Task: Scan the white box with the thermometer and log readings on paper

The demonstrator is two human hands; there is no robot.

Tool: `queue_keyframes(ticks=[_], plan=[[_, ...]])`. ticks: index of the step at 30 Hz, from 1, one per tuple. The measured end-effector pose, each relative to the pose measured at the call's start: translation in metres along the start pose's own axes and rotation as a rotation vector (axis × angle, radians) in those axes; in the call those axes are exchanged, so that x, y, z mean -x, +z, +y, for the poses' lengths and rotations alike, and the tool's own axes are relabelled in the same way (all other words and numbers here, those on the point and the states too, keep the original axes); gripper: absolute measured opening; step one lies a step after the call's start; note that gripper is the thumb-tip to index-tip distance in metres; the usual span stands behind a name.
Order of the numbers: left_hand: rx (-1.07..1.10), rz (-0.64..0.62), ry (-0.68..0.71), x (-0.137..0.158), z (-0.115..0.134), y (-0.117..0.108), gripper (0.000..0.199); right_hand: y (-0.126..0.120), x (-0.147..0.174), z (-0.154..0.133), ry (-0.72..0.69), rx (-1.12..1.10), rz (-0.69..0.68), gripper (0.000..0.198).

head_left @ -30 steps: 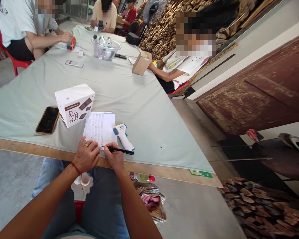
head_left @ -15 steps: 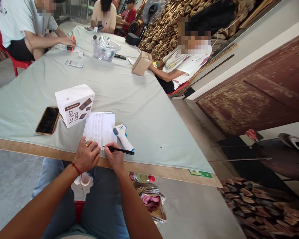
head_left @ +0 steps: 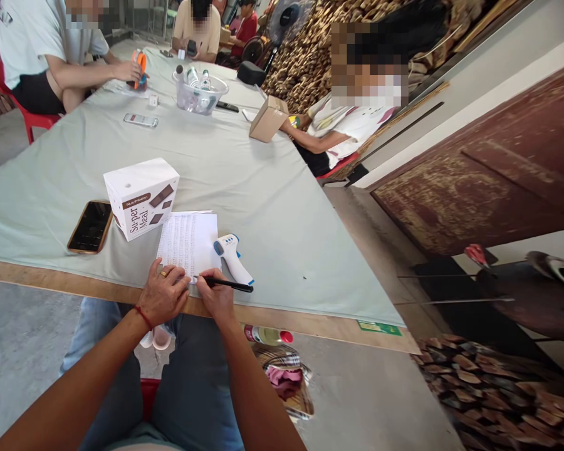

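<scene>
A sheet of paper (head_left: 202, 235) covered in rows of small handwriting lies at the table's near edge. My left hand (head_left: 163, 293) rests on its lower left part, fingers stretched out and holding nothing. Pinched in my right hand (head_left: 217, 297) is a black pen (head_left: 232, 285), its tip at the paper's lower edge, close to my left fingertips. A white and blue infrared thermometer (head_left: 232, 257) lies just right of the paper. Behind the sheet stands a white "Super Meal" box (head_left: 143, 197), and a smartphone (head_left: 90, 227) lies to the left of the box.
Farther back on the cloth-covered table (head_left: 282, 213) are a clear phone-like object (head_left: 141, 120), a plastic basket of bottles (head_left: 200, 97) and a cardboard box (head_left: 269, 119) by a seated person. Another person at left handles an orange ring-shaped thing (head_left: 141, 61). A bottle (head_left: 267, 335) lies below the table edge.
My hands, the pen and the paper look the same. At the far left, the other person's orange item has been raised and now shows as a ring.
</scene>
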State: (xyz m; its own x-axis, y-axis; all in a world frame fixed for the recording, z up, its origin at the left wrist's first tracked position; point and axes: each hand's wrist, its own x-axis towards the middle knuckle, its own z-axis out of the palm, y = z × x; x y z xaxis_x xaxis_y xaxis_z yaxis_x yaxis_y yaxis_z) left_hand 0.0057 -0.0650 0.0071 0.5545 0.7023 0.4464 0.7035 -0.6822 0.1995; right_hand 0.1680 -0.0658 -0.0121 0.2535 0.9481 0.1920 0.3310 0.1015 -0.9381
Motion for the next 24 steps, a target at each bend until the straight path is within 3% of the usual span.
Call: queue_keyframes(ticks=[15, 24], plan=[[0.008, -0.007, -0.004, -0.0002, -0.0001, -0.0002, 0.020, 0.0014, 0.0001, 0.0032, 0.034, -0.016, 0.068, 0.016], [0.020, -0.013, -0.006, -0.0007, 0.0001, -0.0006, 0.021, -0.0006, 0.0002, 0.0012, 0.008, 0.016, 0.040, 0.015]])
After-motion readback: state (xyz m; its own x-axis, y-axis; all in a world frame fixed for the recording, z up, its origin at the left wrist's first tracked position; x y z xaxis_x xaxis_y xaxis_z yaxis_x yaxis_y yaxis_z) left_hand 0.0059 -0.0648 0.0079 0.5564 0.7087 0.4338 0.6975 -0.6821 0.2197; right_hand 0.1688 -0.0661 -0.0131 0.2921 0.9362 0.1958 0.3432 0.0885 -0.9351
